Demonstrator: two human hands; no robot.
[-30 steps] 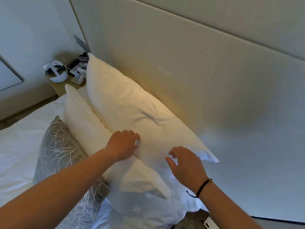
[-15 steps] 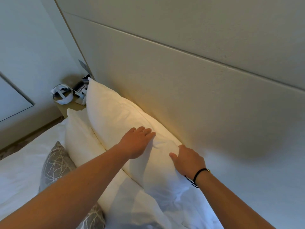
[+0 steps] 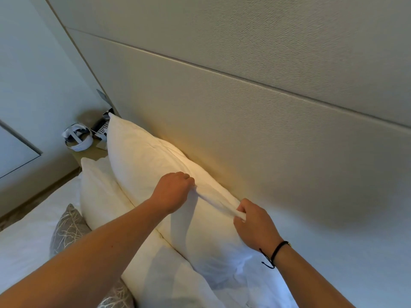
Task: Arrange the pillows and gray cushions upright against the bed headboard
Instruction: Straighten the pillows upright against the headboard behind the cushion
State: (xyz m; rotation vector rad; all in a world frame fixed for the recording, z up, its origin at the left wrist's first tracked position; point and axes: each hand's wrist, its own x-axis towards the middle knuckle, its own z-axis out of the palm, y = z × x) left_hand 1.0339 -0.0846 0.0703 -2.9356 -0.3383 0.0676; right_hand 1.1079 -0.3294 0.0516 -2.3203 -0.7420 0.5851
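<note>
So the headboard [image 3: 255, 134] takes up most of what I'm looking at, and the bed [image 3: 24, 247] runs off to my left with its white sheet. The back pillow [image 3: 142, 161] is already standing tall right against the headboard, and a second pillow [image 3: 100, 196] leans in front of it, touching it. Down low to my left there's a gray cushion [image 3: 66, 227] with a pale twig pattern propped against that front one. Both my hands are bunched on the top edge of the back pillow: left hand [image 3: 172, 192] fisted around a fold of the case, right hand [image 3: 253, 225] pinching the same ridge of fabric further along, so the cloth is stretched tight between them. I'd say the trick here is to lift and shake a bit so the filling drops evenly, then let the top edge go flush with the headboard instead of slumping forward onto the front pillow. Pull too hard and I reckon the case just slides off the stuffing. The bedside table [image 3: 89, 153] has a white headset [image 3: 76, 138] on it, out of the way
</note>
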